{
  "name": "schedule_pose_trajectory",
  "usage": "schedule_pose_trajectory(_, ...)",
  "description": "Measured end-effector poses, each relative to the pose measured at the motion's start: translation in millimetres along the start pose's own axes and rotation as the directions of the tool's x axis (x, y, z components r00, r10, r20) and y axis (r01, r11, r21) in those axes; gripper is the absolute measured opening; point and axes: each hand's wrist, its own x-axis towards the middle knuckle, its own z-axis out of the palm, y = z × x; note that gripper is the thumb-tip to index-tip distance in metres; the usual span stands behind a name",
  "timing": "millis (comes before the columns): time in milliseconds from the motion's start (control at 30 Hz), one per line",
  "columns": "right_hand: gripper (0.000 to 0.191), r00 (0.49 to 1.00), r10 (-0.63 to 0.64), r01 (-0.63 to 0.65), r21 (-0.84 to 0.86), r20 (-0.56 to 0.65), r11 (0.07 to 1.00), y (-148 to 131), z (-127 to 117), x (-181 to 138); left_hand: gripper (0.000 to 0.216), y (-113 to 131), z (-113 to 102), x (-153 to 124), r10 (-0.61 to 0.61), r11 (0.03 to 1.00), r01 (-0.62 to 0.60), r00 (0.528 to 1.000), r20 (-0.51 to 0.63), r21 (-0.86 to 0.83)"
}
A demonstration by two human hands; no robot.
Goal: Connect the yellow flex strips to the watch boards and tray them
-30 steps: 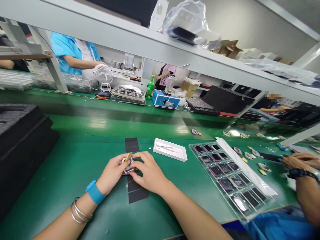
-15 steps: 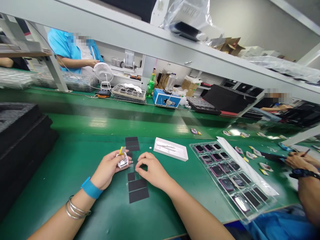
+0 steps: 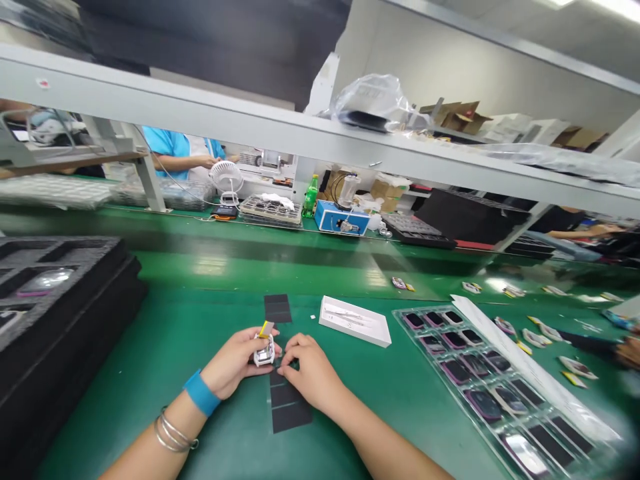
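Observation:
My left hand [image 3: 245, 357] is closed around a small white watch case [image 3: 265, 352], held above the table with its inner side up. A yellow-and-silver battery [image 3: 265, 329] sticks up from the case's upper edge. Just right of the case, my right hand [image 3: 307, 370] has thumb and forefinger pinched together; whatever lies between them is too small to make out. Below both hands, black rectangular pieces [image 3: 290, 405] lie on a clear backing sheet, partly covered by my fingers. More black pieces [image 3: 277, 308] show beyond the case.
A shallow white box [image 3: 355, 321] holding tweezers lies behind my right hand. To the right is a clear tray [image 3: 453, 373] of watch parts, with loose cases [image 3: 537, 338] beyond it. Black foam trays [image 3: 70, 333] are stacked at left. A shelf beam [image 3: 280, 123] crosses overhead.
The view has shifted, so the whole scene sits lower and further right. My right hand's pinched fingers have come closer to the watch case, which stays in my left hand.

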Motion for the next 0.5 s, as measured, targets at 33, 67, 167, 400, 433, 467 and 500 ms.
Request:
schedule_pose_trajectory(33,0.010,1.000,0.008,-0.008,0.003,-0.002,1.000,-0.2,0.5,0.3,0.035,0.2,0.1,0.0,0.004,1.000,-0.004,1.000,0.000,-0.001)
schedule_pose_trajectory(67,0.011,1.000,0.014,-0.014,0.002,-0.005,1.000,-0.6,0.9,0.3,0.035,0.4,0.2,-0.2,0.008,1.000,-0.008,1.000,0.001,0.000)
schedule_pose_trajectory(167,0.013,1.000,-0.013,0.013,-0.029,0.003,0.999,-2.8,1.1,-1.3,0.035,1.1,0.4,-1.1,0.006,1.000,-0.007,1.000,-0.002,-0.002)
schedule_pose_trajectory(400,0.012,0.972,-0.211,0.225,-0.152,0.102,0.963,-11.1,-10.3,-10.5,0.035,2.2,-0.8,-0.9,-0.016,1.000,0.016,1.000,0.003,-0.017)
schedule_pose_trajectory(433,0.011,0.965,-0.240,0.256,-0.173,0.108,0.951,-12.8,-13.9,-11.9,0.035,2.2,-0.9,-0.7,-0.020,1.000,0.020,1.000,0.000,-0.016)
schedule_pose_trajectory(467,0.011,0.956,-0.271,0.287,-0.189,0.109,0.939,-14.7,-17.8,-13.3,0.035,2.1,-0.8,-0.6,-0.021,1.000,0.021,1.000,-0.004,-0.015)
schedule_pose_trajectory(500,0.010,0.948,-0.299,0.315,-0.196,0.106,0.929,-16.6,-22.1,-14.4,0.035,2.0,-0.6,-0.6,-0.020,1.000,0.020,1.000,-0.006,-0.013)
